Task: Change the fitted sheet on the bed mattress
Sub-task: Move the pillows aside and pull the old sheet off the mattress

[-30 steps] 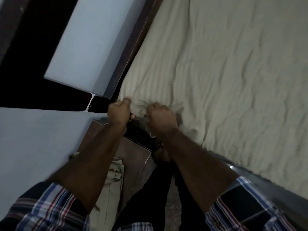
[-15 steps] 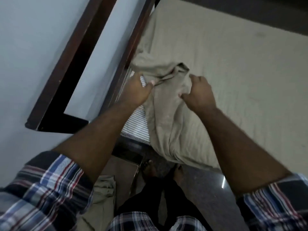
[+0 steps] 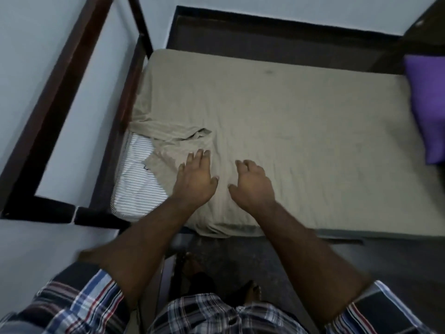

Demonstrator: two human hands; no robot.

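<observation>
A beige fitted sheet (image 3: 289,131) covers most of the mattress. Its near left corner is folded back onto the bed in a crumpled flap (image 3: 173,136), baring the striped white mattress (image 3: 137,179) underneath. My left hand (image 3: 196,179) hovers over the sheet just right of that flap, fingers spread and straight, holding nothing. Beside it, my right hand (image 3: 252,184) hangs above the sheet with fingers loosely bent, also empty.
A dark wooden bed frame (image 3: 115,131) runs along the left side against a pale wall (image 3: 29,44). A purple pillow (image 3: 426,109) lies at the bed's right end. Dark floor (image 3: 361,266) lies in front of the bed, where my feet stand.
Both hands gripped the sheet's corner and pulled it off the mattress corner onto the bed. They have now let go and opened above the sheet.
</observation>
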